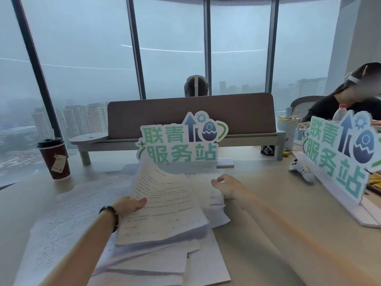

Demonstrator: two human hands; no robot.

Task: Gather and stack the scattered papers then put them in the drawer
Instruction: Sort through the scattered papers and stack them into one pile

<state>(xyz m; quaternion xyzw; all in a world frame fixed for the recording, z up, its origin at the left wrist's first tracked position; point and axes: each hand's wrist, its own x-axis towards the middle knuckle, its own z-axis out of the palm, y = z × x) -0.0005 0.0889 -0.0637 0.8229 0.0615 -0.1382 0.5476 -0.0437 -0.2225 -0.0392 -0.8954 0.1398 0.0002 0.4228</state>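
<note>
A thick bundle of printed papers (165, 205) is raised off the desk in the middle of the view, tilted up at its far end. My left hand (132, 205) grips its left edge, thumb on top. My right hand (226, 185) is at the bundle's right side with fingers curled over the sheets there. More loose printed sheets (68, 219) lie spread over the desk to the left, and others (165, 265) lie overlapped below the bundle. No drawer is in view.
A dark red coffee cup (55, 159) stands at the left. A green-lettered sign (181, 139) stands behind the papers, another sign (340, 155) at the right beside a white game controller (301, 170). A grey divider shelf (185, 137) crosses the desk. Two people sit beyond.
</note>
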